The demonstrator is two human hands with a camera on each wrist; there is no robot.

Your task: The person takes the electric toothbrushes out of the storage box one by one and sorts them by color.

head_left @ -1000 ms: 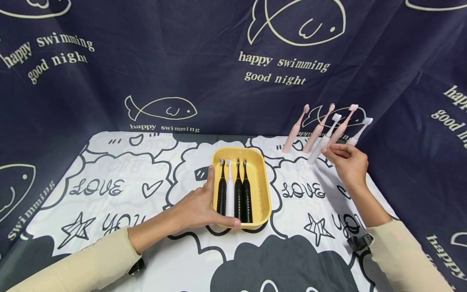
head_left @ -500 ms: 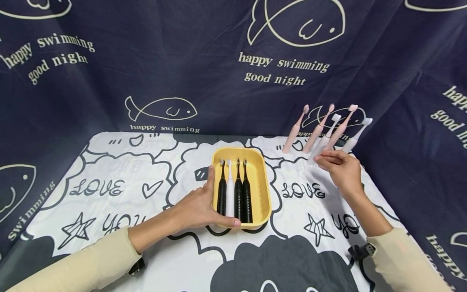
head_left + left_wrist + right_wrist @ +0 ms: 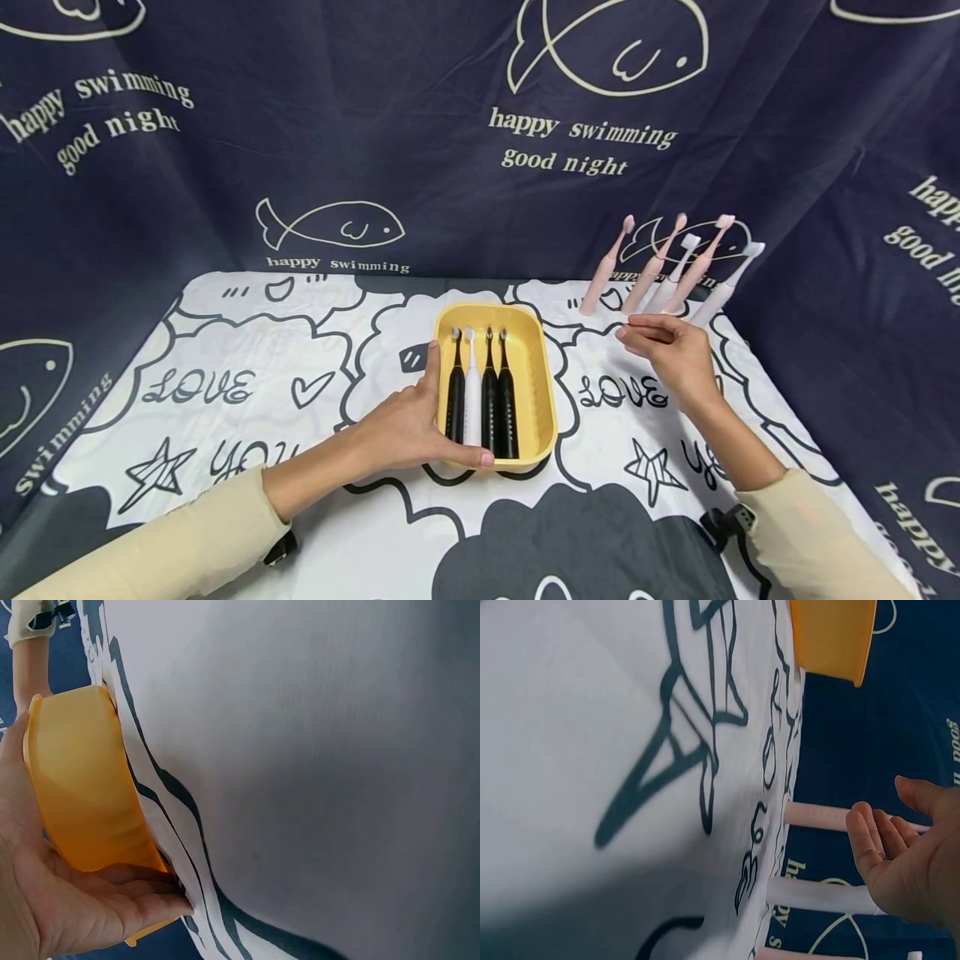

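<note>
My left hand [image 3: 397, 429] grips the near left corner of a yellow tray [image 3: 553, 417], its thumb along the front rim and its fingers against the outer wall. Inside, three black electric toothbrushes [image 3: 507, 408] and a white one [image 3: 472, 404] lie side by side, heads away from me. At the back right, three pink electric toothbrushes [image 3: 600, 287] and two white ones [image 3: 712, 304] stand upright on their bases. My right hand [image 3: 678, 354] hovers in front of them, overlapping the lower end of the nearer white toothbrush. In the right wrist view its thumb is apart from the relaxed fingers, which hold nothing.
A white cloth with black drawings [image 3: 225, 383] covers the table. Dark blue fabric [image 3: 450, 150] with fish prints hangs behind it and at both sides, close behind the standing toothbrushes. The tray's right half shows bare yellow floor.
My right hand has moved left and slightly toward me, passing in front of the standing toothbrushes. The left hand and the tray have stayed put.
</note>
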